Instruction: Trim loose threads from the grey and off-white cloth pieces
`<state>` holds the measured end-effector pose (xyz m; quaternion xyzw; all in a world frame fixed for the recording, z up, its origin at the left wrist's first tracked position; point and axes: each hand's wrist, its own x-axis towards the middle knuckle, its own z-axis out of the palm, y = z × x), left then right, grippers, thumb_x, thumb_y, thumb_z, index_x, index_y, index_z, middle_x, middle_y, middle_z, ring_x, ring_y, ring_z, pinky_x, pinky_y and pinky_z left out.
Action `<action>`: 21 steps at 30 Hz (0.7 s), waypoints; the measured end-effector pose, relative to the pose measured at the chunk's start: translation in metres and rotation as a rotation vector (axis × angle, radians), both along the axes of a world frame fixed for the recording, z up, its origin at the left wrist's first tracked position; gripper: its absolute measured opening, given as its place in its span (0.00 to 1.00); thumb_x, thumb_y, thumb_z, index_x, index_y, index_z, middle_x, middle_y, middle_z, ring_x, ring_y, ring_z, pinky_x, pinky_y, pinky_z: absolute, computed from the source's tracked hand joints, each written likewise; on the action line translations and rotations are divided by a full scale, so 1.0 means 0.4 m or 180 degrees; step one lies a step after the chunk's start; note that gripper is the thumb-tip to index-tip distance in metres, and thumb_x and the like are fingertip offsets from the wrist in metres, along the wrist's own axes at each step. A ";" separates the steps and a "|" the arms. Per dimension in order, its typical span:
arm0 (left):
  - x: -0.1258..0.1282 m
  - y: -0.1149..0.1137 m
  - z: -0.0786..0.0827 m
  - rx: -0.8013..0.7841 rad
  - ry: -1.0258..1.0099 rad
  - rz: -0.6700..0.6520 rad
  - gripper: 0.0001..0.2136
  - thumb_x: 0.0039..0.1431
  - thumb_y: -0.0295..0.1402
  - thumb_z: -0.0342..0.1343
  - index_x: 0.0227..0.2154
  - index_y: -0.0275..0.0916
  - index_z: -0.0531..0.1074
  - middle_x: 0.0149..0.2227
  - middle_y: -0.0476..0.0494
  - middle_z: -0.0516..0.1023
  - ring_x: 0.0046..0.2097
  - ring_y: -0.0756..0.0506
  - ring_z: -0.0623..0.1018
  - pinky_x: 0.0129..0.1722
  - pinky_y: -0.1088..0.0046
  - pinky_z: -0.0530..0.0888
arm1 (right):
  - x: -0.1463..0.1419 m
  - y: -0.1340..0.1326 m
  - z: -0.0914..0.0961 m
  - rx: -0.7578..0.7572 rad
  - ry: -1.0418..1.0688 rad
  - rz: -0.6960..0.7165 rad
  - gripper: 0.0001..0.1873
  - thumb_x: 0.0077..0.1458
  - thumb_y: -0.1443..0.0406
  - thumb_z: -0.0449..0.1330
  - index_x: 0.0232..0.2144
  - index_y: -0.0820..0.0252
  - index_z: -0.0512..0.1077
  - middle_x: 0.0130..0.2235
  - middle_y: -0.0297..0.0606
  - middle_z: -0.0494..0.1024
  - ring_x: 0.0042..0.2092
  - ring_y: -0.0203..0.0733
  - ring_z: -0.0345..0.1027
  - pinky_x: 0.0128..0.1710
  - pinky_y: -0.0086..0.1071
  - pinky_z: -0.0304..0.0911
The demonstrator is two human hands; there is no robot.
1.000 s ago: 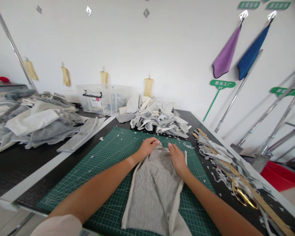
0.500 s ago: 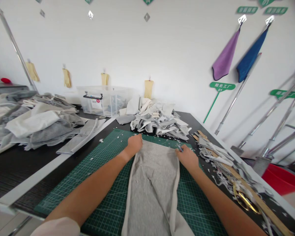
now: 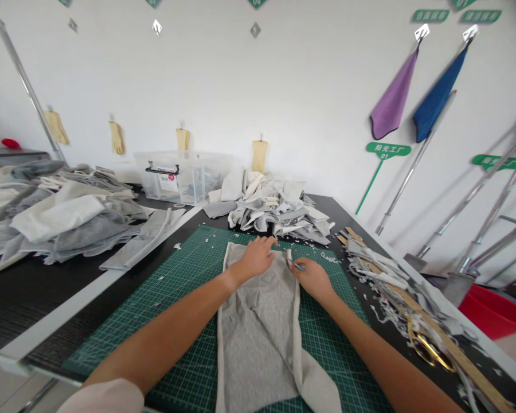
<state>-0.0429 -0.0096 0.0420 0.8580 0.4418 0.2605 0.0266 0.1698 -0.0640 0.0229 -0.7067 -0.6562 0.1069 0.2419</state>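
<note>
A long piece of grey fabric point(image 3: 258, 344) with pale edges lies on a green cutting mat point(image 3: 189, 344). Flat across its far end rests my left hand point(image 3: 257, 257), fingers stretched toward the right. At the fabric's far right corner, my right hand point(image 3: 313, 278) is closed around a slim small tool point(image 3: 300, 267), bluish with a metal-looking tip; its exact kind is too small to make out. The tip sits beside the pale right edge. The fabric's near right part is folded out to the side.
Fabric piles lie at the left point(image 3: 69, 218) and the back point(image 3: 275, 206). A clear plastic box point(image 3: 176, 178) stands behind. Along the right are fabric scraps point(image 3: 378, 264), a wooden strip point(image 3: 451, 350) and gold-handled scissors point(image 3: 432, 353). A red bucket point(image 3: 494, 312) is beyond the table edge.
My left hand has left the far left corner and moved right, flattening onto the fabric. My right hand has shifted left and slightly nearer with the tool. The fabric's far end has slid left.
</note>
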 end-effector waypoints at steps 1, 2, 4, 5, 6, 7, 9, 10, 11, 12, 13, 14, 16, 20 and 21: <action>0.016 -0.003 -0.011 -0.0087 -0.0163 -0.0221 0.16 0.65 0.36 0.52 0.54 0.43 0.69 0.50 0.40 0.77 0.52 0.38 0.73 0.53 0.62 0.67 | 0.004 0.001 0.000 0.0082 0.0213 0.0184 0.16 0.59 0.52 0.56 0.37 0.54 0.78 0.39 0.39 0.82 0.42 0.48 0.75 0.39 0.33 0.62; 0.029 -0.006 -0.021 -0.0151 -0.0313 -0.0379 0.19 0.65 0.36 0.52 0.57 0.43 0.67 0.51 0.40 0.76 0.52 0.39 0.73 0.54 0.62 0.67 | 0.007 0.002 0.000 0.0163 0.0440 0.0374 0.17 0.59 0.52 0.56 0.36 0.55 0.79 0.38 0.38 0.82 0.41 0.46 0.74 0.38 0.33 0.62; 0.042 -0.008 -0.040 -0.0229 -0.0542 -0.0572 0.23 0.65 0.36 0.52 0.62 0.43 0.63 0.55 0.39 0.75 0.55 0.39 0.73 0.57 0.62 0.66 | 0.011 0.000 0.001 0.0237 0.0923 0.0697 0.19 0.60 0.51 0.55 0.32 0.57 0.77 0.32 0.36 0.79 0.35 0.43 0.71 0.34 0.31 0.60; 0.043 -0.007 -0.048 -0.0258 -0.0615 -0.0666 0.23 0.65 0.36 0.52 0.63 0.44 0.63 0.56 0.40 0.74 0.56 0.39 0.73 0.58 0.62 0.66 | 0.012 -0.003 0.001 0.0211 0.1189 0.0794 0.20 0.60 0.50 0.55 0.30 0.57 0.76 0.28 0.34 0.76 0.31 0.40 0.68 0.30 0.30 0.58; 0.042 -0.004 -0.055 -0.0287 -0.0673 -0.0778 0.23 0.65 0.35 0.52 0.63 0.45 0.63 0.57 0.41 0.74 0.56 0.40 0.72 0.58 0.63 0.65 | 0.012 -0.005 0.000 0.0137 0.1470 0.0854 0.21 0.60 0.49 0.55 0.28 0.58 0.73 0.23 0.32 0.72 0.26 0.37 0.63 0.27 0.28 0.55; 0.039 0.002 -0.061 -0.0316 -0.0734 -0.0890 0.22 0.65 0.35 0.52 0.61 0.46 0.65 0.57 0.43 0.75 0.56 0.41 0.72 0.59 0.63 0.65 | 0.011 -0.007 -0.001 0.0030 0.1751 0.0879 0.21 0.59 0.48 0.56 0.26 0.58 0.70 0.20 0.29 0.67 0.23 0.35 0.58 0.23 0.27 0.50; 0.033 0.016 -0.072 -0.0377 -0.0901 -0.1041 0.16 0.65 0.35 0.53 0.55 0.46 0.72 0.54 0.45 0.77 0.55 0.43 0.73 0.59 0.65 0.65 | 0.010 -0.010 -0.005 -0.0183 0.2251 0.0899 0.22 0.58 0.47 0.58 0.24 0.57 0.65 0.17 0.24 0.58 0.19 0.31 0.47 0.20 0.26 0.43; 0.031 0.023 -0.077 -0.0415 -0.1025 -0.1055 0.14 0.64 0.36 0.54 0.51 0.44 0.74 0.52 0.45 0.78 0.54 0.43 0.74 0.58 0.66 0.65 | 0.009 -0.009 -0.007 -0.0256 0.2439 0.0901 0.22 0.57 0.47 0.59 0.24 0.57 0.63 0.16 0.23 0.56 0.18 0.30 0.44 0.19 0.26 0.40; 0.029 0.030 -0.081 -0.0465 -0.1159 -0.1034 0.13 0.64 0.37 0.54 0.48 0.43 0.76 0.50 0.45 0.79 0.53 0.43 0.75 0.57 0.67 0.66 | 0.009 -0.009 -0.008 -0.0305 0.2580 0.0889 0.22 0.56 0.47 0.59 0.25 0.57 0.62 0.16 0.22 0.55 0.18 0.29 0.42 0.18 0.26 0.38; 0.028 0.033 -0.083 -0.0515 -0.1279 -0.0990 0.12 0.64 0.38 0.55 0.46 0.41 0.77 0.49 0.44 0.80 0.51 0.44 0.76 0.56 0.68 0.67 | 0.008 -0.008 -0.009 -0.0330 0.2681 0.0849 0.22 0.56 0.47 0.60 0.25 0.56 0.62 0.16 0.21 0.54 0.18 0.29 0.40 0.18 0.26 0.36; 0.028 0.034 -0.085 -0.0552 -0.1360 -0.0947 0.12 0.64 0.39 0.55 0.46 0.41 0.77 0.48 0.44 0.80 0.50 0.44 0.76 0.55 0.68 0.68 | 0.007 -0.007 -0.009 -0.0328 0.2743 0.0796 0.22 0.55 0.46 0.60 0.26 0.56 0.63 0.16 0.21 0.53 0.18 0.29 0.39 0.17 0.27 0.35; 0.027 0.030 -0.084 -0.0554 -0.1391 -0.0914 0.12 0.64 0.39 0.55 0.45 0.40 0.77 0.47 0.43 0.80 0.49 0.43 0.76 0.53 0.68 0.69 | 0.004 -0.008 -0.007 -0.0300 0.2752 0.0734 0.22 0.55 0.46 0.60 0.28 0.56 0.64 0.16 0.20 0.53 0.17 0.29 0.39 0.17 0.27 0.35; 0.028 0.014 -0.079 -0.0434 -0.1316 -0.0886 0.12 0.63 0.40 0.56 0.45 0.42 0.77 0.47 0.44 0.80 0.50 0.43 0.76 0.53 0.68 0.68 | -0.003 -0.010 -0.004 -0.0100 0.2540 0.0635 0.21 0.55 0.45 0.60 0.31 0.57 0.68 0.17 0.21 0.56 0.18 0.30 0.43 0.18 0.26 0.39; 0.033 -0.027 -0.059 -0.0184 -0.1101 -0.0895 0.12 0.62 0.39 0.57 0.46 0.43 0.77 0.50 0.44 0.79 0.53 0.41 0.73 0.55 0.66 0.66 | -0.017 -0.019 -0.001 0.0587 0.1550 0.0644 0.19 0.53 0.48 0.62 0.35 0.57 0.74 0.27 0.30 0.73 0.28 0.37 0.62 0.29 0.28 0.57; 0.034 -0.031 -0.054 -0.0226 -0.1074 -0.0875 0.11 0.62 0.39 0.57 0.45 0.43 0.77 0.49 0.44 0.80 0.52 0.41 0.73 0.54 0.66 0.66 | -0.017 -0.019 -0.002 0.0693 0.1389 0.0650 0.18 0.54 0.48 0.61 0.34 0.57 0.75 0.29 0.32 0.76 0.31 0.39 0.65 0.32 0.29 0.58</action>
